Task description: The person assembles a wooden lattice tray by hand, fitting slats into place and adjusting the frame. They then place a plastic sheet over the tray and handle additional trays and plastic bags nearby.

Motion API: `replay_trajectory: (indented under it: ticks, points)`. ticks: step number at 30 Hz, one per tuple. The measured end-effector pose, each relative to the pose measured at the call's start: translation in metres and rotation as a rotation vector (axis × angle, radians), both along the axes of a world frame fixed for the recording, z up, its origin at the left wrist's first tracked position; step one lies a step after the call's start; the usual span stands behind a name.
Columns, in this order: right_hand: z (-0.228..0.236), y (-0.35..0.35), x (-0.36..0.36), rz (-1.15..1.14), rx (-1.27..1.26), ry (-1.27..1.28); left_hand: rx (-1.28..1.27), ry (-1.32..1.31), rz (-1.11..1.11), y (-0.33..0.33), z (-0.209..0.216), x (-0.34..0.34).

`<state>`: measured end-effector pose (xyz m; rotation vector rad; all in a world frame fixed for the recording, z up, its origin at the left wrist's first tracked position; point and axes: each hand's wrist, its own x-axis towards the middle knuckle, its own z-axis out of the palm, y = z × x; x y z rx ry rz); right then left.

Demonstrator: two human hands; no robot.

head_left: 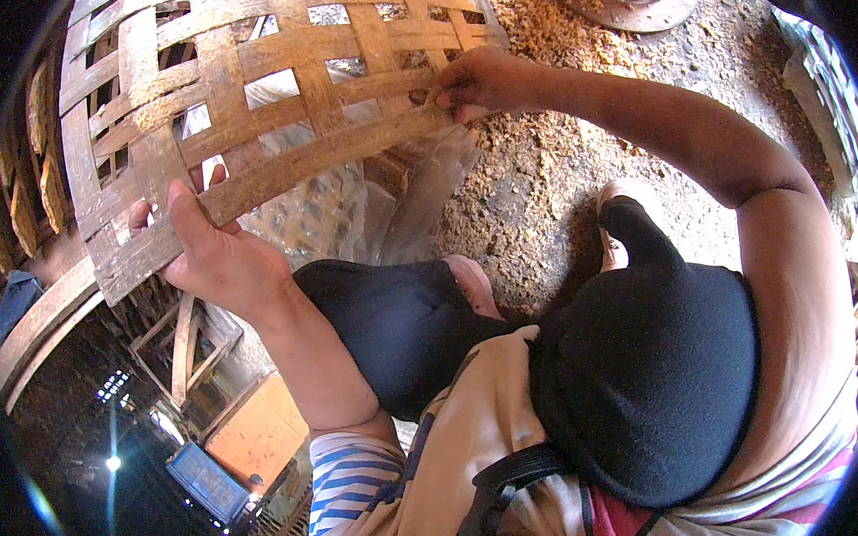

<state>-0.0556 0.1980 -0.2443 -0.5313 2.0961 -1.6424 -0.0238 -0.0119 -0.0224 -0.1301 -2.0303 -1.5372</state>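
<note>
A large, tan, open-weave panel of flat wooden-looking slats (318, 94) is held tilted in front of the person, between both hands, its top edge running out of view. The left hand (219, 250) grasps it close to the lower left corner, thumb over the near face, fingertips curling up behind the flat slat border (336, 156). The right hand (482, 83) pinches the right end of that same border, near the panel's right edge. Left of the panel, the long pale wooden beam (49, 322) sits just beside the lower corner, so room there is tight; whether they touch I cannot tell. Below the border a crumpled, clear plastic sheet (423, 195) lies near the person's left knee. To the right, rough brown ground strewn with crumbs (533, 219) gives a broad open stretch, bounded by silvery, rumpled plastic sheeting (829, 116) well apart from the panel. Beyond the right hand, near the upper rim, sits a round, greyish disc-shaped base (644, 14), apart from the panel's edge.
</note>
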Motion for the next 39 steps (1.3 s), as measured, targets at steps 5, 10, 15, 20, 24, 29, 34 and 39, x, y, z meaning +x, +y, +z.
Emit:
replay_trajectory:
  ticks: [5,10,15,20,24,29,34,39]
  points:
    - [-0.006,-0.005,0.007,-0.105,-0.242,-0.191,0.025,0.001,-0.03,0.0,0.0,0.001]
    - [0.002,-0.013,0.009,-0.117,-0.358,-0.308,-0.023,0.025,0.004,0.005,-0.001,0.003]
    - [0.019,-0.019,0.014,-0.163,-0.287,-0.092,-0.067,0.02,0.016,-0.004,-0.002,0.0]
    - [0.006,0.003,0.001,0.099,-0.07,0.188,-0.121,-0.002,0.022,-0.012,-0.004,-0.002]
    - [0.03,0.033,0.005,0.51,0.819,0.357,0.014,-0.071,-0.033,-0.003,0.001,0.005]
    - [0.025,0.026,0.007,0.047,0.161,0.084,0.037,-0.031,-0.023,-0.003,0.002,0.001]
    - [0.025,-0.013,0.004,-0.108,0.018,-0.163,0.018,0.001,-0.009,-0.002,-0.001,0.001]
    - [0.014,-0.019,0.005,-0.16,-0.188,-0.248,-0.144,0.03,0.016,-0.005,-0.001,-0.002]
